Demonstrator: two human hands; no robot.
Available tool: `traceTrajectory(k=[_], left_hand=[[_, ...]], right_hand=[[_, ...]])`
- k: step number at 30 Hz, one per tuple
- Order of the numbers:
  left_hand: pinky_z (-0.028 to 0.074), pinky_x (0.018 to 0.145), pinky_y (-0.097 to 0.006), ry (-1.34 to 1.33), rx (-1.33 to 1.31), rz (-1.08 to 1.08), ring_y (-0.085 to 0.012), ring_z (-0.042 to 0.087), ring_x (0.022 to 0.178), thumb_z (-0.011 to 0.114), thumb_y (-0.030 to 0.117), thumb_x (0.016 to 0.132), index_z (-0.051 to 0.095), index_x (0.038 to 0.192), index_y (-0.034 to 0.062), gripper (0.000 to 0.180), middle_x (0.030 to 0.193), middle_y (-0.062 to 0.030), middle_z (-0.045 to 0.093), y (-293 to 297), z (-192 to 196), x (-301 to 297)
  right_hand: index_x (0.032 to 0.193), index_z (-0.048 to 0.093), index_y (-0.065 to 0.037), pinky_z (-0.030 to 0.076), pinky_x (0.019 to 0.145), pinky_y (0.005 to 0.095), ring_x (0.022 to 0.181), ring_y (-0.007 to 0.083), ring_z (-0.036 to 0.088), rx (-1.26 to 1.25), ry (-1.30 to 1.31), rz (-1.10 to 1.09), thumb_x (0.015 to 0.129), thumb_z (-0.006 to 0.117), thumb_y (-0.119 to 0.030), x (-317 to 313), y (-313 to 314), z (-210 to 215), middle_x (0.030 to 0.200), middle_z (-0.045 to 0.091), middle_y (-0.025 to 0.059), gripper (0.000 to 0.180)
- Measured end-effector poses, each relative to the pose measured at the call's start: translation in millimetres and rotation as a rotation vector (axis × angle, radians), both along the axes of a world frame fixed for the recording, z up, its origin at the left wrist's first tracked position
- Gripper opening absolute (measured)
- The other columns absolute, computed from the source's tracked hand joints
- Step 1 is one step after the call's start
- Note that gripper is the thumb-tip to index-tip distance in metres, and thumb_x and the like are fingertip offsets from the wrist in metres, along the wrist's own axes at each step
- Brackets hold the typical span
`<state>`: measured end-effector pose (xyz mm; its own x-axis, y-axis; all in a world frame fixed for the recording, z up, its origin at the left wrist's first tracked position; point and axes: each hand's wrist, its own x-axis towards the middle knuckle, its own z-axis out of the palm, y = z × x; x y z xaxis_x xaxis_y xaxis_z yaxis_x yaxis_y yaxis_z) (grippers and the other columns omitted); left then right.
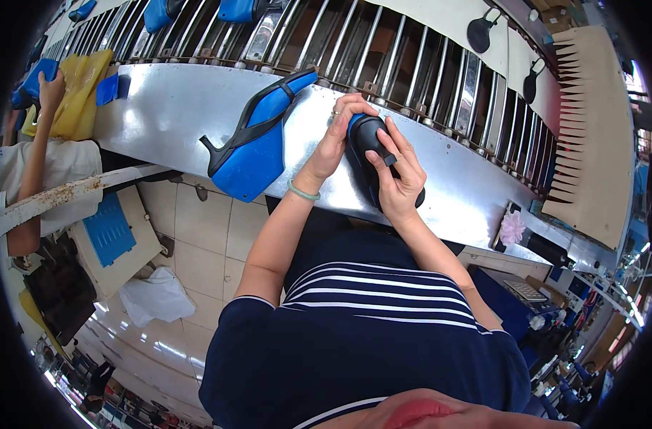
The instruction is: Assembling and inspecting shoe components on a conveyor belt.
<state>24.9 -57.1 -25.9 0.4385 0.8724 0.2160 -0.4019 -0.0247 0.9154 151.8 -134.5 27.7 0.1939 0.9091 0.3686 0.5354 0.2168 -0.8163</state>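
Observation:
Both of my hands hold a blue high-heeled shoe over the shiny metal ledge of a conveyor line. My left hand wraps the shoe's upper end from the left. My right hand grips its lower part, with the thumb on the black heel area. A second blue shoe with a black strap and black heel lies on the ledge just left of my left hand.
Metal conveyor bars run behind the ledge, carrying more blue shoes at the top. Another person works at the far left near a yellow bag. A pink pompom sits at the right; a toothed board lies beyond it.

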Motion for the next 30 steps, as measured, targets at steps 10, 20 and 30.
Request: traceTrajectory(k=[10,20,30], left_hand=[[0.014,0.115,-0.04,0.009,-0.008,-0.007,-0.0238,0.026,0.137,0.021,0.049,0.102,0.055,0.118,0.0041,0.058,0.129,-0.01,0.04,0.9,-2.2,-1.3],[0.016,0.115,-0.039,-0.004,-0.033,-0.021,-0.0227,0.028,0.136,0.022,0.05,0.102,0.055,0.119,0.0048,0.059,0.13,-0.0099,0.038,2.2,-3.0,-2.1],[0.018,0.114,-0.037,-0.004,-0.019,-0.023,-0.0217,0.031,0.134,0.021,0.048,0.102,0.056,0.119,0.004,0.058,0.13,-0.0098,0.038,4.1,-3.3,-1.9]], right_hand=[[0.116,0.069,-0.002,0.046,0.099,0.0344,0.119,0.0278,0.06,-0.028,0.02,0.015,0.083,0.074,-0.008,-0.8,1.1,1.7,0.131,0.06,0.017,0.034],[0.115,0.07,-0.003,0.047,0.099,0.0347,0.117,0.0289,0.061,-0.042,0.02,0.002,0.079,0.076,-0.005,-1.5,2.8,0.6,0.129,0.061,0.0167,0.036],[0.115,0.07,-0.004,0.048,0.097,0.0341,0.115,0.0282,0.062,-0.07,0.066,0.0,0.078,0.076,-0.004,0.1,4.3,2.3,0.13,0.061,0.0165,0.037]])
